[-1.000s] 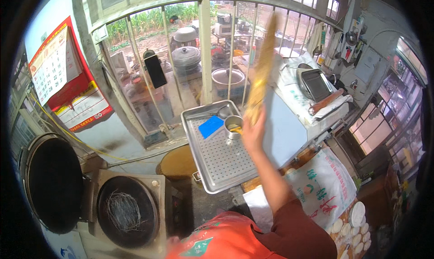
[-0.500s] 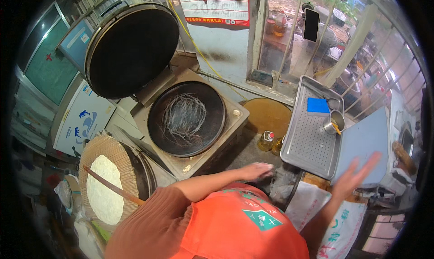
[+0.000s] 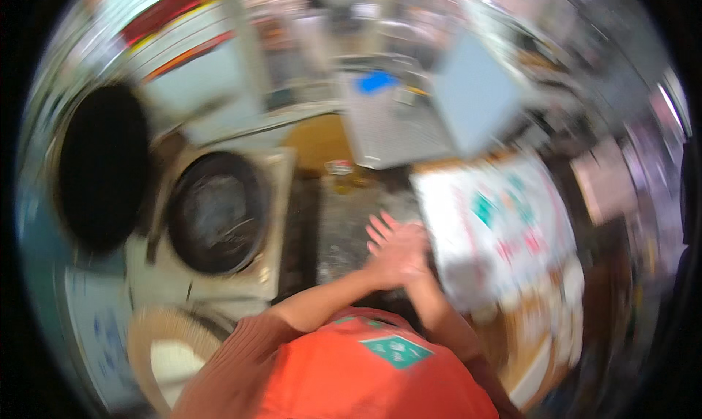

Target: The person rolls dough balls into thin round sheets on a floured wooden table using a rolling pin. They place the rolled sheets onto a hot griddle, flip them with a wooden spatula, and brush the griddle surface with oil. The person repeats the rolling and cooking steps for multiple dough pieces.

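Note:
The whole picture is smeared by motion. My left hand (image 3: 384, 240) and my right hand (image 3: 411, 267) meet in front of my orange-clad chest, touching each other above a dark worktop strip (image 3: 344, 221). The fingers are spread and I see nothing held in either hand. A round black griddle pan (image 3: 216, 210) sits to the left of the hands, its dark lid (image 3: 102, 167) standing open further left. A white printed sack (image 3: 504, 229) lies just to the right of the hands.
A perforated metal tray (image 3: 395, 130) with a blue piece (image 3: 376, 81) lies beyond the hands, beside a pale grey-blue board (image 3: 475, 90). A yellowish round surface (image 3: 318, 141) is between tray and griddle. A woven round basket (image 3: 172, 346) sits at lower left.
The view has swung and blurred. My right hand, raised and spread at the right half a second ago, has come in to meet my left hand in front of me.

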`<state>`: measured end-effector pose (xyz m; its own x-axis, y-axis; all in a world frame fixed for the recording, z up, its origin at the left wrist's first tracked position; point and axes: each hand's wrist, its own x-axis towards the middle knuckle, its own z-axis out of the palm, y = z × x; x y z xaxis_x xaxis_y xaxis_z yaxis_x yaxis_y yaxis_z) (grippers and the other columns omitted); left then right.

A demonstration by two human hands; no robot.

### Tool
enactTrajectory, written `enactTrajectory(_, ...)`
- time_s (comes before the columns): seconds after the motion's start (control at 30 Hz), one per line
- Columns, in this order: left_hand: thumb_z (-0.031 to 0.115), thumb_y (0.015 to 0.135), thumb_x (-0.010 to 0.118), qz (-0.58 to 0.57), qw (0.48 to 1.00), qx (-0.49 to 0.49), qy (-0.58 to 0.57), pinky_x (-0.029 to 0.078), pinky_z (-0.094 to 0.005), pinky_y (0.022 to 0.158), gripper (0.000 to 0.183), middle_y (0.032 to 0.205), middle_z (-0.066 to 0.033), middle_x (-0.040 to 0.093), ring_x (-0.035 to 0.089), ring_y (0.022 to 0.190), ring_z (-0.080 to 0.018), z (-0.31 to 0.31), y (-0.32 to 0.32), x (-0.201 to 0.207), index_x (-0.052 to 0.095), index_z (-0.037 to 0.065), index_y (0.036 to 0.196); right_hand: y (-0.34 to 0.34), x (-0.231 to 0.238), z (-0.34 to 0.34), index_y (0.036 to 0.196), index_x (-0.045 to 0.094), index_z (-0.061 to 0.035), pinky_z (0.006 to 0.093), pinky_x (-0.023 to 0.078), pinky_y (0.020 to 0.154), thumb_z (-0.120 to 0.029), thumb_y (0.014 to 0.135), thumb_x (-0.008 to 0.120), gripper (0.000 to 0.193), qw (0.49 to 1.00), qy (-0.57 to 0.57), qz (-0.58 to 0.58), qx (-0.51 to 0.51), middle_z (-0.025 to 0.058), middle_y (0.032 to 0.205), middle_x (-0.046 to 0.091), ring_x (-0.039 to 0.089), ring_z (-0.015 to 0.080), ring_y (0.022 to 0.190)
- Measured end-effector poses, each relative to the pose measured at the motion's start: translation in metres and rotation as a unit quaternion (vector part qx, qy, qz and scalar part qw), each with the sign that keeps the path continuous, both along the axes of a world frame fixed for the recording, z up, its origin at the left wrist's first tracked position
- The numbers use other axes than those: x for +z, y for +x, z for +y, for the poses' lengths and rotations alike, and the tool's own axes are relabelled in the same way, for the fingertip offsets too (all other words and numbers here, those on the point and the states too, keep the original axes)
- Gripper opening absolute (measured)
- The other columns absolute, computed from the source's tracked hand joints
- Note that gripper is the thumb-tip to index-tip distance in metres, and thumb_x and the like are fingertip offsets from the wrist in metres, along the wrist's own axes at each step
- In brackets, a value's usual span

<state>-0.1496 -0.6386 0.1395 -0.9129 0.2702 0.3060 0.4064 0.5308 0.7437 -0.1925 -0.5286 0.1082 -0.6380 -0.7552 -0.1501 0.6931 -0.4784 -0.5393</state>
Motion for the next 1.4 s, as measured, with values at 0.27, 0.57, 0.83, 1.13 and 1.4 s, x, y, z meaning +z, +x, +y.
enactTrajectory(0.27, 0.048, 0.095, 0.063, -0.337, 0.815, -0.257, -0.395, 0.044, -0.0471, 0.101, 0.064, 0.132, -0.0199, 0.062, 0.061, 0.118, -0.0345, 0.101, 0.087, -0.137, 0.057, -0.001, 0.135, 0.122, 0.027, 0.27, 0.146, 0.049, -0.0102, 0.045, 0.032, 0.115, -0.035, 0.096, 0.065, 0.058, 0.695, 0.523, 0.296, -0.395, 0.0188, 0.148, 0.049, 0.043, 0.0323, 0.14)
enactTrajectory(0.57, 0.03, 0.105, 0.056, -0.553, 0.72, -0.416, 0.053, 0.055, -0.0309, 0.081, 0.037, 0.104, -0.0112, 0.069, 0.067, 0.092, -0.0169, 0.522, 0.181, -0.112, 0.061, -0.002, 0.124, 0.544, -0.11, 0.623, 0.14, 0.043, 0.0065, 0.0594, 0.039, 0.106, -0.037, 0.079, 0.08, 0.083, 0.242, 0.876, -0.158, -0.385, 0.0305, 0.141, 0.046, 0.049, 0.0447, 0.128)
enactTrajectory(0.83, 0.037, 0.103, 0.058, -0.454, 0.76, -0.447, -0.127, 0.055, -0.0337, 0.081, 0.044, 0.106, -0.0098, 0.07, 0.067, 0.093, -0.0166, 0.543, 0.252, -0.12, 0.062, 0.0, 0.126, 0.559, -0.062, 0.682, 0.097, 0.057, -0.0017, 0.0366, 0.052, 0.055, -0.026, 0.089, 0.074, 0.031, 0.808, 0.432, -0.241, -0.321, 0.0117, 0.072, 0.066, 0.063, 0.02, 0.057)
enactTrajectory(1.13, 0.03, 0.104, 0.057, -0.588, 0.806, -0.055, 0.041, 0.057, -0.0327, 0.078, 0.037, 0.104, -0.0099, 0.069, 0.067, 0.089, -0.0167, 0.319, 0.248, -0.146, 0.06, -0.002, 0.124, 0.451, 0.044, 0.589, 0.091, 0.055, -0.0032, 0.0345, 0.048, 0.049, -0.016, 0.085, 0.078, 0.027, 0.695, 0.655, 0.068, -0.291, 0.0054, 0.06, 0.059, 0.06, 0.0152, 0.051)
enactTrajectory(1.4, 0.027, 0.103, 0.059, -0.44, 0.858, 0.176, 0.198, 0.053, -0.0287, 0.077, 0.028, 0.093, -0.0014, 0.066, 0.062, 0.084, -0.0102, 0.134, 0.294, -0.075, 0.065, 0.001, 0.113, 0.294, 0.082, 0.381, 0.096, 0.058, -0.0018, 0.0343, 0.05, 0.054, -0.021, 0.081, 0.083, 0.035, 0.775, 0.546, 0.317, 0.031, 0.0088, 0.071, 0.064, 0.063, 0.0153, 0.058)
